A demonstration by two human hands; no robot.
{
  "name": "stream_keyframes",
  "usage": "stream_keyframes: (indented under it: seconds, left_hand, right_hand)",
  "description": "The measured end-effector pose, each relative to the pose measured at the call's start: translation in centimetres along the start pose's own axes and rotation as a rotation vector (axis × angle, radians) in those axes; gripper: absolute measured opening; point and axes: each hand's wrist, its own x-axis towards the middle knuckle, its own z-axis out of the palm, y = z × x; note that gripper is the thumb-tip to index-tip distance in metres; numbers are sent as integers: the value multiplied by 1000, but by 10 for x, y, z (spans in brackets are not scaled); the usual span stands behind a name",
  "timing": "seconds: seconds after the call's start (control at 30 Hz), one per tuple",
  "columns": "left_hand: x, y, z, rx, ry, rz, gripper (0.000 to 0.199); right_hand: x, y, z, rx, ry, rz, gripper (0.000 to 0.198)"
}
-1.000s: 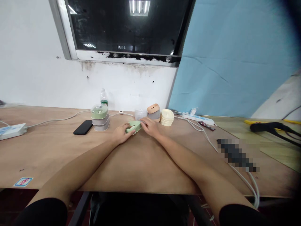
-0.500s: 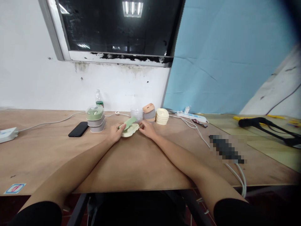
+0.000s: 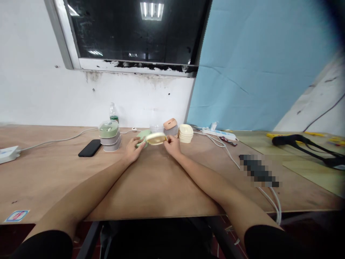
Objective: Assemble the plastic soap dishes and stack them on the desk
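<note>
My left hand (image 3: 132, 149) is closed on the near left edge of a pale green rounded plastic piece (image 3: 143, 135). A shallow cream plastic dish (image 3: 156, 138) is pinched at its right edge by my right hand (image 3: 172, 146). The dish is tilted, close to the left fingertips, and overlaps the green piece in view. Behind it stand a clear plastic cup (image 3: 155, 128) and grey containers (image 3: 170, 131) with an orange slotted piece (image 3: 170, 123) on top. A stack of several cream dishes (image 3: 185, 133) is right of my right hand.
To the left stand stacked grey and green containers (image 3: 109, 136) under a clear cover, with a bottle (image 3: 113, 113) behind. A black phone (image 3: 90, 148) lies beside them. White cables and a power strip (image 3: 219, 134) run along the back right. A black headband-like frame (image 3: 304, 144) lies far right.
The cream dish has been lifted and tilted, shifting right with my right hand's grip. The green piece has turned and lies more behind the dish. My left hand stays near its place.
</note>
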Motion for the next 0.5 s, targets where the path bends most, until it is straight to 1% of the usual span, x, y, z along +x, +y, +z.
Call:
stream_keyframes:
  seconds: [0.1,0.13,0.2,0.27,0.33,0.4,0.5]
  left_hand:
    - [-1,1,-1,66,-60,-26,47]
    - [-2,2,-1,91,-94,-17,48]
    - [-5,7,-2,151,-166,29,50]
    - [-7,12,-3,213,-221,100,52]
    - [-9,16,-4,265,-259,174,54]
    - [-10,19,-4,302,-283,224,55]
    - [-11,21,-5,327,-310,245,55]
  right_hand:
    - [13,0,0,194,128,289,21]
    - [19,-2,-1,279,156,360,21]
    - [30,-6,-4,422,203,460,19]
    - [42,-11,-10,503,240,511,17]
    - [52,-12,-18,542,280,526,16]
    - [61,-12,-26,582,331,509,20]
    - [75,-7,-40,637,398,477,24]
